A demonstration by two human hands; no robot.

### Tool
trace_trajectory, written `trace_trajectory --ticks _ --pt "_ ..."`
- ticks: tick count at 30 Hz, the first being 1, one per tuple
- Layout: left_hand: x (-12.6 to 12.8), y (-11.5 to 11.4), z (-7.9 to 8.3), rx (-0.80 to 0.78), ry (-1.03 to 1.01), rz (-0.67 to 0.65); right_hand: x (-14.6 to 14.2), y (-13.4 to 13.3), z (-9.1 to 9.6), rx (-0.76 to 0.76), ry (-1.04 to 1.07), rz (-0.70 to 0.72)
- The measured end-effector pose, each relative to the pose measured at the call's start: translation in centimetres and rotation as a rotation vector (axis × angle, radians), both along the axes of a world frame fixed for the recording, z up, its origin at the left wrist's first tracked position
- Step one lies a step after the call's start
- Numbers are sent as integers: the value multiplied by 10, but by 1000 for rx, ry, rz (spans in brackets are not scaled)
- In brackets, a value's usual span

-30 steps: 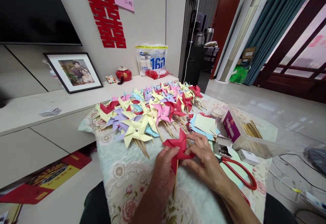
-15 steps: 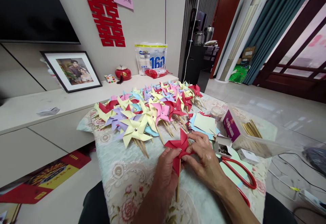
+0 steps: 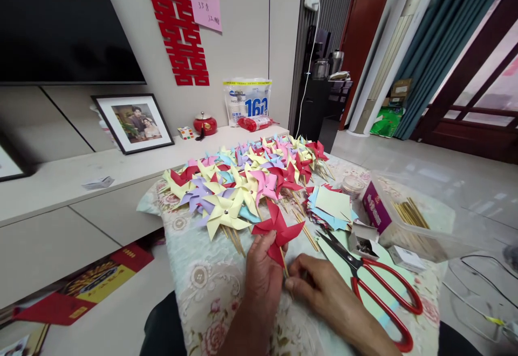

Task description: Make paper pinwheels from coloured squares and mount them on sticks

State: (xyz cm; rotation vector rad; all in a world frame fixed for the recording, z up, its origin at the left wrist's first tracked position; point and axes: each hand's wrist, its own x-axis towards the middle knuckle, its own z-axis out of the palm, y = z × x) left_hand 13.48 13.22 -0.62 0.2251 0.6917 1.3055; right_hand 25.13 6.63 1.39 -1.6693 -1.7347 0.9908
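Observation:
A red paper pinwheel on a thin wooden stick stands in front of me over the flowered tablecloth. My left hand grips it from below, the thumb pressed near its centre and the fingers behind the paper. Lower down, my right hand pinches the stick between thumb and bent fingers. Just beyond lie many finished pinwheels in yellow, purple, pink, blue and red. To the right of my right hand, red-handled scissors rest on pale green paper.
Stacked coloured paper squares lie right of the pinwheels. Near them are a small open box of metal pins, a white box and a clear plastic bin with wooden sticks. Behind the table runs a white cabinet.
My right hand has moved from the pinwheel's blades down to its stick. The left hand still holds the pinwheel, now with its front more exposed. The view has shifted slightly.

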Motion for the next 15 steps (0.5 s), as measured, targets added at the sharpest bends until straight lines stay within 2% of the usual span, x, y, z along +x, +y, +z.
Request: trace_trajectory --ticks 4,7,10,15 --pt "1 -3 1 21 -32 -13 -5 2 -14 -74 67 45" --pt "1 -6 7 33 -61 -66 -1 4 -19 -161 299 35" --pt "0 -8 16 14 -142 -103 5 5 -17 -215 499 54" --pt "2 -10 21 -2 -148 -142 10 4 -11 -219 636 114"
